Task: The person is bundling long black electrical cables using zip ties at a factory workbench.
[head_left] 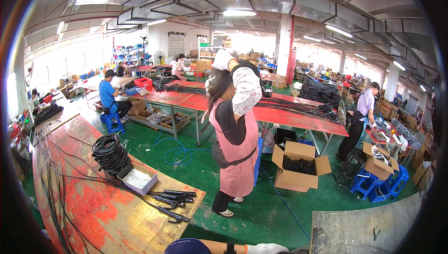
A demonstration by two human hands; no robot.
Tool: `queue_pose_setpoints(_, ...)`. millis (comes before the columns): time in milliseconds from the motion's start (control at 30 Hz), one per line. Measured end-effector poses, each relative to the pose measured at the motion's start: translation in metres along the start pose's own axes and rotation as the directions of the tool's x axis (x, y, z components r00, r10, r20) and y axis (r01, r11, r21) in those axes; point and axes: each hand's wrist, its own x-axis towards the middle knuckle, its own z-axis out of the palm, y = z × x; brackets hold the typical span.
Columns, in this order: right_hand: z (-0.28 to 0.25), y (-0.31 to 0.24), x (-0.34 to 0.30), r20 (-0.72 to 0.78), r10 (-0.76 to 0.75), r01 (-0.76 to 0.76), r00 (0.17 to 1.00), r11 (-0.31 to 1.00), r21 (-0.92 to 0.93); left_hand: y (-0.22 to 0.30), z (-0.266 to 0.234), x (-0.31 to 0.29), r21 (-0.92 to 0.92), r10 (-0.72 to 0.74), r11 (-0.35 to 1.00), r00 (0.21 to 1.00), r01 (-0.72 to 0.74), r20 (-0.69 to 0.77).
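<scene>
At the lower edge, my left forearm reaches rightward out of a dark blue sleeve (187, 246), with a black band at the wrist. My left hand (266, 249) wears a white glove; the frame's edge cuts off part of it, so its grip is hidden. Just beyond its fingertips lie dark strands (299, 250), too cropped to name. The grey-topped table (345, 230) is close by on the right, with small dark pliers (376, 234) on it. My right hand is out of view.
A person in a pink apron (238, 160) stands ahead, gloved arm raised. On the left table (107, 207) are a black cable coil (111, 153), a box of white ties (136, 179) and black clamp-like handles (172, 200). An open carton (298, 165) and blue stools (364, 183) occupy the green floor.
</scene>
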Motion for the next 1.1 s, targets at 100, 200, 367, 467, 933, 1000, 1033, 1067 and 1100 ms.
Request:
queue_pose_setpoints(100, 0.008, -0.004, 0.003, 0.004, -0.006, 0.006, 1.0, 0.999, 0.034, 0.002, 0.001, -0.002, -0.022, -0.001, 1.0, 1.0, 0.001, 0.015)
queue_pose_setpoints(200, 0.016, -0.008, 0.006, 0.007, -0.013, 0.013, 1.0, 0.998, 0.068, -0.002, 0.005, -0.001, -0.017, 0.005, 1.0, 1.0, -0.004, 0.012)
queue_pose_setpoints(367, 0.033, -0.018, 0.016, 0.016, -0.029, 0.027, 0.999, 0.992, 0.12, -0.004, 0.007, 0.002, -0.017, 0.012, 1.0, 1.0, -0.011, 0.021)
queue_pose_setpoints(467, 0.042, -0.024, 0.022, 0.026, -0.038, 0.034, 0.999, 0.988, 0.149, -0.003, 0.008, 0.001, -0.007, 0.025, 1.0, 1.0, -0.025, 0.005)
queue_pose_setpoints(933, 0.094, -0.052, 0.048, 0.083, -0.058, 0.033, 0.995, 0.96, 0.277, 0.006, 0.002, -0.002, -0.075, 0.023, 0.997, 1.0, -0.021, 0.021)
queue_pose_setpoints(1000, 0.105, -0.054, 0.054, 0.089, -0.063, 0.034, 0.994, 0.953, 0.3, 0.007, 0.002, -0.001, -0.075, 0.036, 0.997, 0.999, -0.035, 0.016)
queue_pose_setpoints(1033, 0.11, -0.056, 0.057, 0.092, -0.066, 0.034, 0.994, 0.95, 0.312, 0.008, 0.001, -0.001, -0.076, 0.035, 0.997, 0.999, -0.034, 0.014)
queue_pose_setpoints(1067, 0.115, -0.057, 0.059, 0.094, -0.068, 0.034, 0.993, 0.946, 0.323, 0.009, 0.002, 0.0, -0.067, 0.03, 0.997, 0.999, -0.029, 0.016)
queue_pose_setpoints(1100, 0.12, -0.058, 0.062, 0.096, -0.07, 0.034, 0.993, 0.942, 0.335, 0.01, 0.002, 0.0, -0.058, 0.025, 0.998, 1.0, -0.024, 0.017)
